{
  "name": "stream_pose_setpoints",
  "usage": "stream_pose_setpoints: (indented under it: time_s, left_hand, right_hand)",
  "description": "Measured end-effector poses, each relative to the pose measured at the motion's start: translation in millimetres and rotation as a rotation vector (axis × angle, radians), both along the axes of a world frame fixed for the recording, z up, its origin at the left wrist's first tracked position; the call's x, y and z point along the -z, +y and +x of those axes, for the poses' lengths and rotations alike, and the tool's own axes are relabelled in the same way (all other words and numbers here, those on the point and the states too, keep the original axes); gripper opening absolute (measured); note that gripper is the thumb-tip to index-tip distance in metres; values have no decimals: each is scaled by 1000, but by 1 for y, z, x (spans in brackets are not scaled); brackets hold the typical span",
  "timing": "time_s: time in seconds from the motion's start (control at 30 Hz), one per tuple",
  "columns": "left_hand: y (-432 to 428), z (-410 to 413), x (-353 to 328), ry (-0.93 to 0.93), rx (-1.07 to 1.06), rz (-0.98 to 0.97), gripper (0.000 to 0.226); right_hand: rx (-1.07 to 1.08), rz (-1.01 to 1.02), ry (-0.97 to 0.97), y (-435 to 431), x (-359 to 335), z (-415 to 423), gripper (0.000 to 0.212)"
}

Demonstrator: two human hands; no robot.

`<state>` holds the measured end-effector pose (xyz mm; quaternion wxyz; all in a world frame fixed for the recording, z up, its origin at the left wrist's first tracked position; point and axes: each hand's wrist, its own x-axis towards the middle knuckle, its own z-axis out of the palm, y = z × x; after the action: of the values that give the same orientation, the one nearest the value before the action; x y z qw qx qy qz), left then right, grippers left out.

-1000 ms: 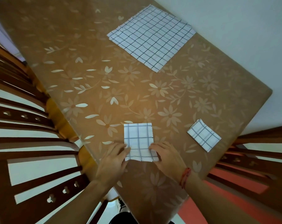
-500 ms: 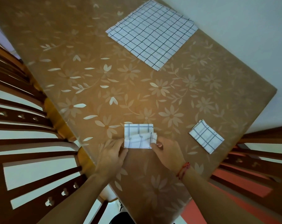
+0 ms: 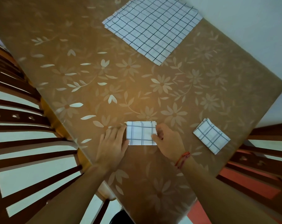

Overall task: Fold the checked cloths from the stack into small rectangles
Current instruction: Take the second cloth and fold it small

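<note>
A white checked cloth (image 3: 141, 133), folded into a small rectangle, lies flat near the table's front edge. My left hand (image 3: 113, 143) rests flat beside its left edge with straight fingers touching it. My right hand (image 3: 167, 140) is at its right edge, thumb on the cloth and fingers curled at the far right corner. The stack of unfolded checked cloths (image 3: 153, 28) lies at the far side of the table. One finished small folded cloth (image 3: 211, 135) sits to the right.
The brown table (image 3: 120, 78) has a flowered covering. Wooden slatted chairs stand at the left (image 3: 23, 126) and the right (image 3: 258, 159). A pale wall is beyond the far right table edge.
The near half of the cloth was lifted and folded over away from me, halving its length. Both hands moved forward with it and now rest at its side edges.
</note>
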<state>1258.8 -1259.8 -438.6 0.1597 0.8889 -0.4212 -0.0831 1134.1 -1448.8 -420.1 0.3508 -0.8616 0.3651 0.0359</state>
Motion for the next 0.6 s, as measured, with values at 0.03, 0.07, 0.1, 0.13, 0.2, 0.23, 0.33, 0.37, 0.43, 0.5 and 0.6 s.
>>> stream_pose_setpoints:
  time_s: [0.03,0.07,0.1,0.13,0.2,0.23,0.33,0.37,0.43,0.5,0.6]
  left_hand:
    - [0,1,-1,-22,9,1,47]
    - [-1,2,-2,-41,36,8,47]
    - [-2,4,-3,-59,81,21,47]
    - [-3,5,-2,-76,139,41,48]
    - [-3,7,1,-106,256,84,49]
    - [-3,8,2,-113,292,100,49]
    - [-2,11,5,-83,279,112,48]
    - [-2,11,6,-73,268,106,48]
    - [-2,11,9,-62,262,92,48]
    - [-3,11,11,-61,261,85,48]
    - [-2,11,15,-79,268,98,50]
  right_hand:
    - [2,-5,-5,0,0,1,24]
    - [2,-16,-7,1,-1,1,28]
    - [-2,-30,-7,2,0,2,31]
    - [-9,-47,-5,2,0,3,33]
    - [-16,-71,-10,3,1,3,36]
    - [-12,-77,-16,4,1,3,37]
    - [26,-129,14,5,-1,6,42]
    - [22,-190,12,7,-2,8,42]
    - [-61,-363,-57,13,-2,13,43]
    - [-209,-473,-142,24,-1,20,46]
    - [-441,-454,-168,44,4,35,49]
